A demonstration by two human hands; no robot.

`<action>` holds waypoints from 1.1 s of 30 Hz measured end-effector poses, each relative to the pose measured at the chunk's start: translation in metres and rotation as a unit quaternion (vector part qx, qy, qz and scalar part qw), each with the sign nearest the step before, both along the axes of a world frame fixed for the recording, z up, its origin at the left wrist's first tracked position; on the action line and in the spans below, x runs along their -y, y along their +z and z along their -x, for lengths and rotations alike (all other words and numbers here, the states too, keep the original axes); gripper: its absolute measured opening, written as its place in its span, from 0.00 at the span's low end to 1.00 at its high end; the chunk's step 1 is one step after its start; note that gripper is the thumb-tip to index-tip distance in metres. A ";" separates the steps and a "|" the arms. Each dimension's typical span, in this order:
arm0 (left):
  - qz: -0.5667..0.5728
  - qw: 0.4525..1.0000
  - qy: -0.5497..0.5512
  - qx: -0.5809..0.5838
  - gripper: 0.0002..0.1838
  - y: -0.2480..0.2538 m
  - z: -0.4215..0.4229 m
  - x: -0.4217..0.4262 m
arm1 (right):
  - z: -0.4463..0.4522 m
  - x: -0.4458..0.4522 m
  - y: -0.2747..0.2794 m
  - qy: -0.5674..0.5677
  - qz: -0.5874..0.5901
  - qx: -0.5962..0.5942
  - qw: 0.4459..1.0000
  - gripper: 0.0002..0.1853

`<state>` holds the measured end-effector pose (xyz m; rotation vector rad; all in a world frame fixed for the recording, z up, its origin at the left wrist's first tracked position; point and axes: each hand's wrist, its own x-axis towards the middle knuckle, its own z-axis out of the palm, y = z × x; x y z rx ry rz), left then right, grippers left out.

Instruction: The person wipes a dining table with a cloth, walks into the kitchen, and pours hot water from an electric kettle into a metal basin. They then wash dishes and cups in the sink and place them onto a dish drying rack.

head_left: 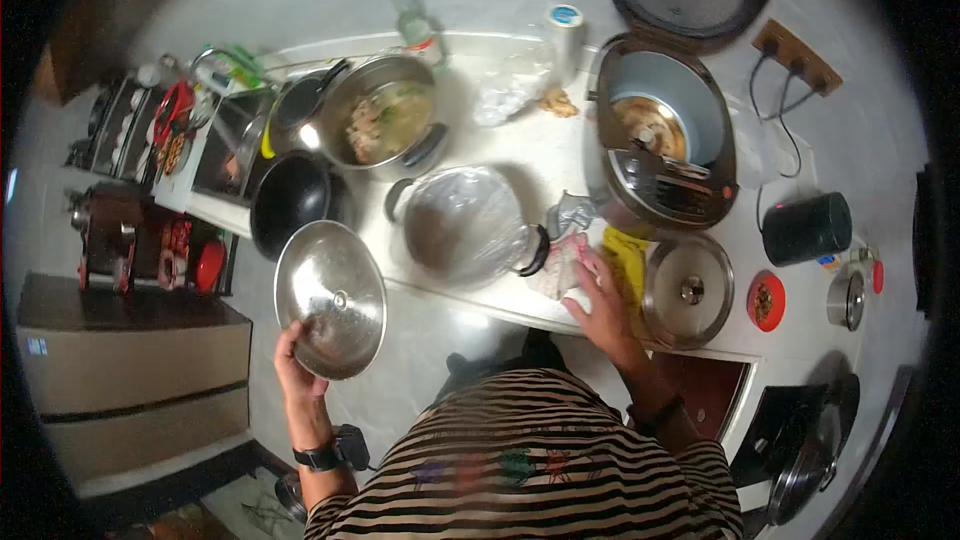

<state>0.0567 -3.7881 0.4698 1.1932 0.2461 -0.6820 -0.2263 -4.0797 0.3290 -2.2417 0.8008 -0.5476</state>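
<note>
My left hand (296, 360) grips the lower rim of a shiny metal pot lid (338, 265), holding it tilted in front of the counter's edge. With fingers apart, my right hand (600, 302) reaches over a crumpled pinkish-white cloth (556, 278); I cannot tell how firmly it touches it. A yellow cloth (625, 258) lies just right of those fingers. Between my hands stands a pot (408, 230) with clear plastic film across its mouth. Behind it, a larger metal pot (335, 105) holds broth with pieces of meat and greens.
An open rice cooker (598, 175) stands at the back right. Near it are a glass lid (672, 290), a red bowl (765, 322) and a black cylinder (805, 228). A black wok (285, 205) sits at the left, with a sink (225, 165) beyond. A power strip (797, 55) is wall-mounted.
</note>
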 end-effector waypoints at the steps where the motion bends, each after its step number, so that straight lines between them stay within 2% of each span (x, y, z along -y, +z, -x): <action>1: -0.010 1.000 0.019 -0.005 0.14 -0.003 -0.004 -0.014 | -0.012 -0.009 -0.005 0.019 0.055 -0.057 0.997 0.23; 3: 0.000 0.998 0.061 0.007 0.13 -0.010 -0.014 -0.046 | -0.048 -0.014 -0.018 0.067 0.177 -0.147 0.971 0.25; 5: 0.018 0.997 0.077 -0.002 0.12 -0.020 -0.025 -0.077 | -0.063 -0.018 -0.044 0.083 0.185 -0.115 0.973 0.25; 6: 0.022 0.995 0.099 -0.021 0.12 -0.034 -0.030 -0.097 | -0.064 -0.016 -0.071 0.058 0.129 -0.104 0.984 0.25; 7: 0.031 0.992 0.118 -0.020 0.12 -0.044 -0.037 -0.123 | -0.063 -0.025 -0.094 0.024 0.172 -0.138 0.975 0.22; 8: 0.042 0.990 0.132 -0.022 0.12 -0.056 -0.046 -0.145 | -0.065 -0.028 -0.100 0.051 0.202 -0.078 0.975 0.19; 9: 0.054 0.988 0.143 -0.024 0.12 -0.063 -0.051 -0.171 | -0.055 -0.030 -0.134 0.059 0.286 -0.100 0.951 0.23; 11: 0.060 0.980 0.188 -0.012 0.12 -0.090 -0.064 -0.229 | -0.063 -0.052 -0.142 0.029 0.331 -0.151 0.931 0.20; 14: 0.081 0.973 0.210 -0.044 0.14 -0.090 -0.093 -0.309 | -0.078 -0.107 -0.091 -0.014 0.161 -0.186 0.969 0.14; 17: 0.090 0.964 0.245 -0.047 0.17 -0.077 -0.108 -0.383 | -0.116 -0.153 -0.059 -0.054 0.027 -0.220 0.974 0.13; 19: 0.079 0.957 0.276 -0.036 0.18 -0.073 -0.116 -0.419 | -0.153 -0.183 -0.061 0.004 -0.056 -0.171 0.984 0.14; 20: 0.085 0.956 0.278 -0.032 0.18 -0.100 -0.139 -0.423 | -0.182 -0.188 -0.083 0.019 -0.088 -0.142 0.986 0.14; 21: 0.091 0.953 0.286 -0.045 0.18 -0.100 -0.145 -0.438 | -0.206 -0.200 -0.097 0.019 -0.240 -0.133 0.961 0.15; 22: 0.095 0.949 0.297 -0.041 0.18 -0.096 -0.155 -0.441 | -0.246 -0.227 -0.069 0.063 -0.229 -0.145 0.960 0.16; 23: 0.098 0.945 0.310 -0.038 0.18 -0.090 -0.166 -0.443 | -0.283 -0.249 -0.063 0.117 -0.264 -0.116 0.950 0.16; 25: 0.115 0.942 0.315 -0.021 0.17 -0.085 -0.191 -0.445 | -0.357 -0.287 -0.046 0.211 -0.243 -0.094 0.942 0.14; 28: 0.125 0.947 0.296 0.001 0.16 -0.110 -0.250 -0.446 | -0.468 -0.320 -0.038 0.235 -0.252 -0.020 0.939 0.14; 31: 0.125 0.946 0.299 0.007 0.17 -0.100 -0.303 -0.446 | -0.576 -0.345 -0.027 0.268 -0.101 0.090 0.954 0.15; 33: 0.111 0.943 0.313 0.013 0.18 -0.096 -0.340 -0.447 | -0.648 -0.358 -0.040 0.277 -0.087 0.161 0.943 0.15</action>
